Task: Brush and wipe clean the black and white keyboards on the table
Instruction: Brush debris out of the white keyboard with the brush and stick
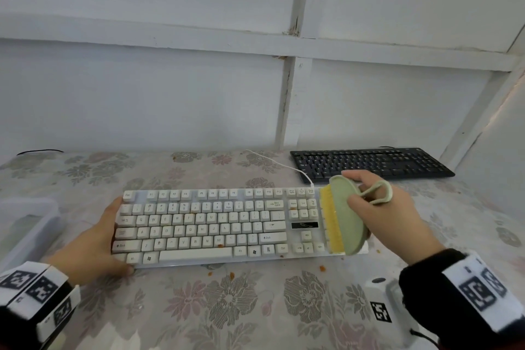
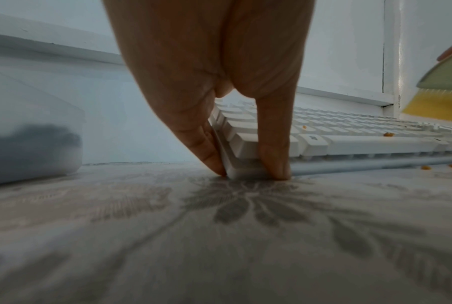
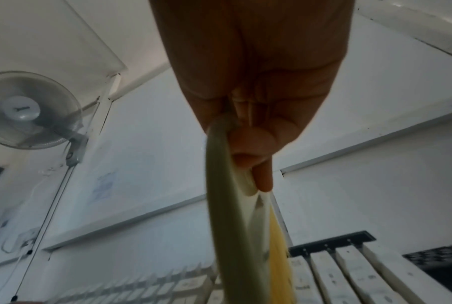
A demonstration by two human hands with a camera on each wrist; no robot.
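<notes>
From the head view, your left hand (image 1: 93, 241) rests against the left end of the white keyboard (image 1: 204, 227), fingers fairly straight along its short edge and the thumb at its front-left corner, so it braces rather than wraps. The white keyboard lies across the middle of the desk (image 1: 255, 307), parallel to the front edge, with orange crumbs (image 1: 322, 268) scattered on its keys and on the flowered cloth just in front of it. Your right hand (image 1: 389, 216) has its fingers curled round the green brush (image 1: 339, 216), which is tipped on edge so its yellow bristles meet the number pad at the keyboard's right end. The black keyboard (image 1: 372, 163) lies near the desk's back-right corner, apart from the white one. A translucent plastic box (image 1: 27, 227) sits at the left edge. In the left wrist view, your thumb (image 2: 274, 158) and a finger (image 2: 204, 148) bracket the keyboard's corner, both tips down on the cloth; the brush shows at the far right. In the right wrist view, your fingers (image 3: 253, 144) clamp the brush's rim (image 3: 219, 185) from behind, bristles pointing down at the pale keys, and a wall fan (image 3: 25, 111) hangs at upper left.
</notes>
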